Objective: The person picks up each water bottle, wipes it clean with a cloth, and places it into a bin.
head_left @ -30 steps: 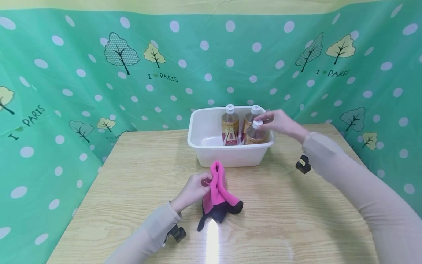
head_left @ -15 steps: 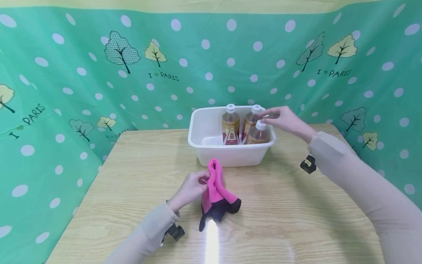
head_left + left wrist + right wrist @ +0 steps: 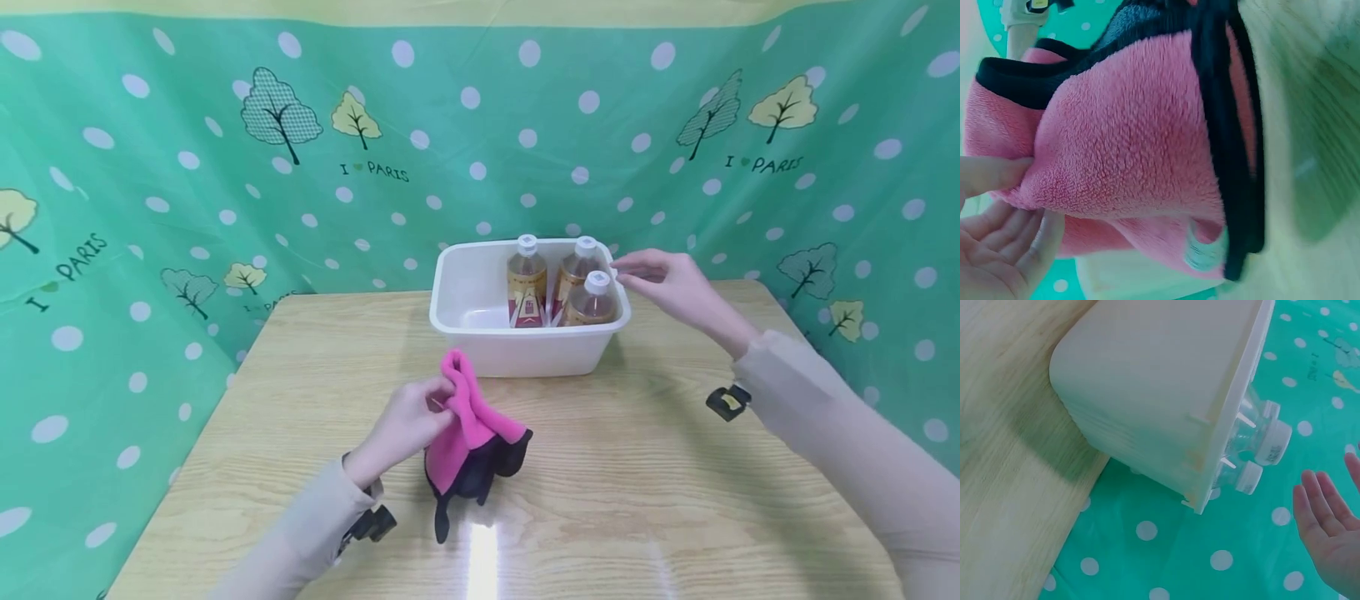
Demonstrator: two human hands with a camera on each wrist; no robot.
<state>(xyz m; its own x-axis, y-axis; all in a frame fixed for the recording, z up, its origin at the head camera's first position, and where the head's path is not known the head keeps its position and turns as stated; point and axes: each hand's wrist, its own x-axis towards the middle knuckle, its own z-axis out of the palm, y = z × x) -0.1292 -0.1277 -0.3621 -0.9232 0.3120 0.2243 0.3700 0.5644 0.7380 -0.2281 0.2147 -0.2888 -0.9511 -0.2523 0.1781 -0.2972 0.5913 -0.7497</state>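
Observation:
My left hand [image 3: 401, 425] pinches a fuzzy pink cloth with dark trim [image 3: 452, 446] near its top fold. The cloth hangs over the table in front of the bin; its reverse looks dark, and a pale tag shows in the left wrist view. My right hand [image 3: 671, 287] holds nothing, its fingers straight by the right rim of the white plastic bin [image 3: 525, 354]. Three capped drink bottles stand in the bin: one bottle [image 3: 527, 283] near the middle, another bottle [image 3: 573, 271] at the back right, and a front-right bottle [image 3: 588, 308]. The bin's wall hides their bases.
The bin stands at the far edge of the wooden table [image 3: 337, 358], against a green dotted curtain [image 3: 450, 125]. The curtain also hangs along both sides. A dark camera [image 3: 727, 402] is strapped at the right wrist, another camera [image 3: 375, 523] at the left.
My right hand has let go of the front-right bottle's cap and moved right, past the rim. My left hand has drawn the cloth left and toward me.

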